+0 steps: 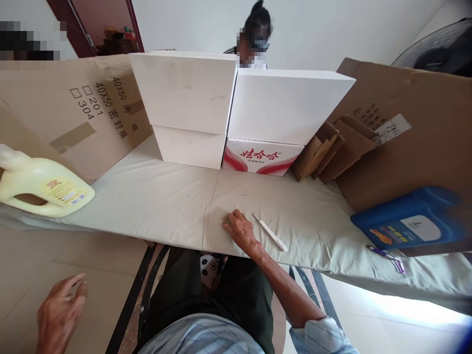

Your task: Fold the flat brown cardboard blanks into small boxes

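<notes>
My right hand [239,228] rests on the cloth-covered table [177,201] near its front edge, fingers curled down; whatever they hold, if anything, is hidden. Just right of it lies a slim white craft knife [270,232], apart from the fingers, its narrow tip pointing away from me. A tiny dark thread-like bit [241,195] lies on the cloth beyond the hand. My left hand [62,309] hangs over the floor at the lower left, below the table's edge. Its thumb and fingers are bent but apart, with nothing between them.
White boxes [184,93] and a red-and-white carton [263,157] stand stacked across the back. Cardboard panels [106,118] flank both sides. A pale yellow jug [47,187] lies left; a blue jug [409,221] and purple razor-like item [387,258] lie right. Another person [258,29] is behind the boxes.
</notes>
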The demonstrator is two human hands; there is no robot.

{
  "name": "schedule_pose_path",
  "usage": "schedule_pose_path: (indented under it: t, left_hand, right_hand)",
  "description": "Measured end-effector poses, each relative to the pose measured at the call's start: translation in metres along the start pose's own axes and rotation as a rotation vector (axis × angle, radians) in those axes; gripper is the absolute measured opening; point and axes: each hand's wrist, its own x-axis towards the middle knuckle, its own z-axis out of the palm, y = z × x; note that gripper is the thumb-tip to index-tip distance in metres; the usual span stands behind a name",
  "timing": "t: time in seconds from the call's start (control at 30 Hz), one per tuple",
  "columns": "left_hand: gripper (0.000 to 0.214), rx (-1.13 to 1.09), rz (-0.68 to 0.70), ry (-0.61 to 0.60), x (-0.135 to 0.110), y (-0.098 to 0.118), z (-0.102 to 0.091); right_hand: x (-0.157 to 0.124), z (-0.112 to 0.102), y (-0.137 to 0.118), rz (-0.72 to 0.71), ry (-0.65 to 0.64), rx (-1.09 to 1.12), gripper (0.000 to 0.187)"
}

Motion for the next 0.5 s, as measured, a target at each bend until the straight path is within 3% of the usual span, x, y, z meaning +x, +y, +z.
schedule_pose_path:
  t: [0.07,0.17,0.33,0.5]
  left_hand:
    - [0.038,-0.093,0.034,-0.044,0.009,0.035,0.015]
    - [0.037,-0.233,0.226,-0.065,0.015,0.077,0.031]
    - [0.036,-0.273,0.416,-0.107,0.024,0.118,0.062]
    - [0.037,-0.433,0.615,-0.236,0.012,0.164,0.078]
  right_hand:
    - [-0.001,0.01,0.001,-0.006,0.007,-0.046,0.014]
    - [-0.008,0.02,-0.003,0.006,0.028,-0.091,0.026]
    - [-0.012,0.017,0.001,-0.016,0.02,-0.102,0.018]
    - [0.011,0.024,-0.008,-0.044,0.002,-0.067,0.013]
